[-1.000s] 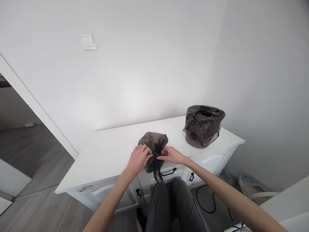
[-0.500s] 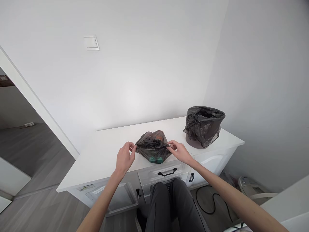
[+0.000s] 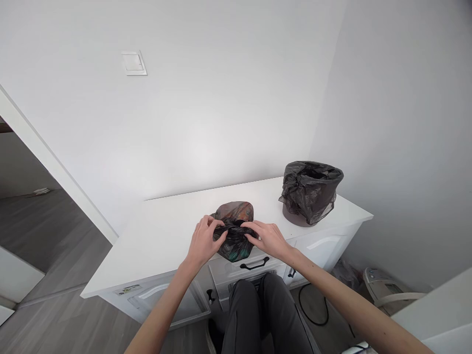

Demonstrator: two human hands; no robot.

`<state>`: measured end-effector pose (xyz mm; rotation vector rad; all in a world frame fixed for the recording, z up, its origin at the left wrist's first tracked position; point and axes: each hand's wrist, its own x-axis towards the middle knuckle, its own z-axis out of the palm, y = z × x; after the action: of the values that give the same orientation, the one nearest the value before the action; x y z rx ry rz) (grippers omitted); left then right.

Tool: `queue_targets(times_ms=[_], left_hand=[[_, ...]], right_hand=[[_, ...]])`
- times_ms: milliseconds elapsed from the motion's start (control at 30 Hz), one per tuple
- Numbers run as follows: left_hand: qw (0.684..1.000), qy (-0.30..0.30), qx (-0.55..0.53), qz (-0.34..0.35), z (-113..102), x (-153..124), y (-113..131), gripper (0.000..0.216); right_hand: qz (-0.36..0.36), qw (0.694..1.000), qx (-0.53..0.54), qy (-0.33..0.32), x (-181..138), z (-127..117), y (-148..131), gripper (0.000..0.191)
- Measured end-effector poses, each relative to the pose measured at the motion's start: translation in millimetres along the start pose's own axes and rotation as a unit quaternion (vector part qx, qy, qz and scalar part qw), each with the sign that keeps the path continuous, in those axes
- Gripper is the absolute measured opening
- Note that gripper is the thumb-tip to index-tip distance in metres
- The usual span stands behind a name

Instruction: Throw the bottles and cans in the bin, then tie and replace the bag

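A thin black plastic bag (image 3: 236,250) rests near the front edge of the white cabinet top (image 3: 173,231). Orange and green things show faintly through its film; I cannot make out what they are. My left hand (image 3: 206,238) pinches the gathered mouth of the bag from the left, thumb and fingers closed on the plastic. From the right, my right hand (image 3: 267,238) pinches the same bunched mouth. Only a small gap separates the fingertips of the two hands, with dark crumpled film between them.
A brown bin (image 3: 293,215) lined with a black bag (image 3: 309,189) stands at the right end of the cabinet top. Behind rises a white wall with a light switch (image 3: 134,63). Black handles (image 3: 254,264) stick out in front. A cable (image 3: 313,322) lies on the floor.
Both hands have moved inward from the stretched ends of the bag's mouth, bunching the plastic at the middle. The bag looks rounder, and its orange content shows more. The bin has stayed put.
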<state>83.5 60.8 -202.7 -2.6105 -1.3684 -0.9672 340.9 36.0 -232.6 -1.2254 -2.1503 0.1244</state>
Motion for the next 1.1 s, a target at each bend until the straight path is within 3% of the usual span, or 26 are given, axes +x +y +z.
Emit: queue_targets(times_ms=[100, 233, 333, 433, 533, 733, 867, 1000, 1100], left_hand=[[0.999, 0.016, -0.024, -0.019, 3, -2, -6, 0.021], [0.988, 0.065, -0.095, -0.098, 4, -4, -18, 0.029], [0.963, 0.100, -0.163, -0.193, 1, -5, -26, 0.033], [0.924, 0.097, -0.229, -0.292, -3, -6, -32, 0.038], [0.897, 0.092, -0.260, -0.345, -5, -8, -35, 0.039], [0.879, 0.142, -0.272, -0.365, -9, -12, -42, 0.026], [0.875, 0.181, -0.277, -0.354, -24, -14, -47, 0.024], [0.876, 0.223, -0.263, -0.337, -47, -15, -44, 0.029], [0.893, 0.279, -0.191, -0.296, -61, -16, -30, 0.028]], right_hand=[[0.007, 0.999, 0.048, 0.019, -2, -2, 2, 0.030], [0.035, 0.982, 0.175, 0.066, -4, -2, 8, 0.030], [0.069, 0.956, 0.271, 0.087, -6, -4, 10, 0.031], [0.092, 0.932, 0.344, 0.070, -8, -6, 10, 0.034], [0.102, 0.920, 0.376, 0.051, -13, -9, 7, 0.034], [0.085, 0.944, 0.316, 0.048, -24, -28, -7, 0.030], [0.016, 0.977, 0.205, 0.053, -33, -49, -15, 0.020], [-0.061, 0.991, 0.123, -0.001, -44, -68, -25, 0.013], [-0.096, 0.990, 0.094, -0.040, -50, -79, -40, 0.014]])
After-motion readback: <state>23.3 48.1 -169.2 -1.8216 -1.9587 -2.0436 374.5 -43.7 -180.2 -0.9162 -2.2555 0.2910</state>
